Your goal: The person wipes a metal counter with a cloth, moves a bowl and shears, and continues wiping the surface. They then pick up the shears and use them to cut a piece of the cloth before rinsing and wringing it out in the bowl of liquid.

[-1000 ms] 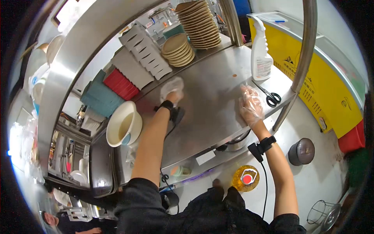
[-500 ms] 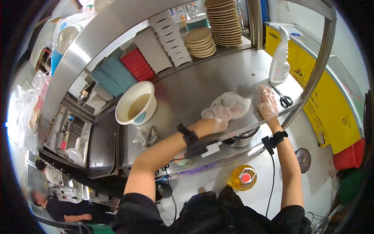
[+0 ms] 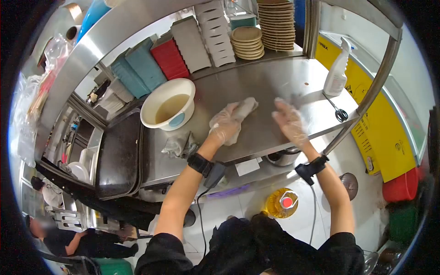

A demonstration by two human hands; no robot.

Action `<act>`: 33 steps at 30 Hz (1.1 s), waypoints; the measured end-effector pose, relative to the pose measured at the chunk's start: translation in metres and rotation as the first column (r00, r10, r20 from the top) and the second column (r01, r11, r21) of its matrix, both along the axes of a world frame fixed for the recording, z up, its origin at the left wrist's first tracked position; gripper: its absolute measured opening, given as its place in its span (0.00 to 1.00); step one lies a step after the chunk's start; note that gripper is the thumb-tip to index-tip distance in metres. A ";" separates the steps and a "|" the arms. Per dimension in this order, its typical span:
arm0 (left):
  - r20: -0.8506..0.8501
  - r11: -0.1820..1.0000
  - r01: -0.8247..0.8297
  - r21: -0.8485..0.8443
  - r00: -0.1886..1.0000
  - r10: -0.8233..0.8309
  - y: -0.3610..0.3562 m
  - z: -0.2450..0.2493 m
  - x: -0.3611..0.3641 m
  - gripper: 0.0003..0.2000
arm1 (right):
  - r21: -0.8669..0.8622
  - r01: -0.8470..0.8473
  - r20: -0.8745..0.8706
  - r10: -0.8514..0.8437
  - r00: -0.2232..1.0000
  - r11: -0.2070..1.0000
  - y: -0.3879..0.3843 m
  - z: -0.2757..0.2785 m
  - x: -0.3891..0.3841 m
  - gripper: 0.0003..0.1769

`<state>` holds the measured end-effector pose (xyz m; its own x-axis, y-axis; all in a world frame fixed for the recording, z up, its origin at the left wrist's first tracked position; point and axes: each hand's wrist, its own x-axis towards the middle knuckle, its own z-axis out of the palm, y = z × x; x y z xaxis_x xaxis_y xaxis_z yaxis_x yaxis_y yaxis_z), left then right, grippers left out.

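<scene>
My left hand, in a clear plastic glove, grips a folded whitish cloth on the steel table. Part of the cloth sticks out past the fingers to the right. My right hand, gloved the same way, is over the right half of the table near its front edge. Its fingers are spread and hold nothing. Left of my left hand lies a crumpled grey-and-white cloth or wrapper. Behind that stands a white basin with cloudy brownish liquid.
A spray bottle and black-handled scissors are at the table's right end. Stacked plates and red trays line the back. Dark trays stand at left. An oil jug sits on the floor. A person is at lower left.
My left hand has moved left with the cloth, from the table's right part toward the basin. My right hand has also shifted left, away from the scissors, its fingers spreading.
</scene>
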<state>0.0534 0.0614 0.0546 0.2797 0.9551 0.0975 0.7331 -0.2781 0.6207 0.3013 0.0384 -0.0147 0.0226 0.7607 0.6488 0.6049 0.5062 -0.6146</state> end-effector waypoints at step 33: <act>0.001 0.876 -0.059 0.479 0.998 0.067 -0.074 -0.059 -0.068 0.13 | -0.588 -0.207 0.334 0.468 0.818 0.782 0.082 0.021 -0.007 0.23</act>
<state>-0.0145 -0.0126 -0.0041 0.2254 0.8086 0.5434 0.7673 -0.4910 0.4124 0.2941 0.1205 0.0059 -0.4868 0.8727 0.0385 0.7198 0.4258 -0.5482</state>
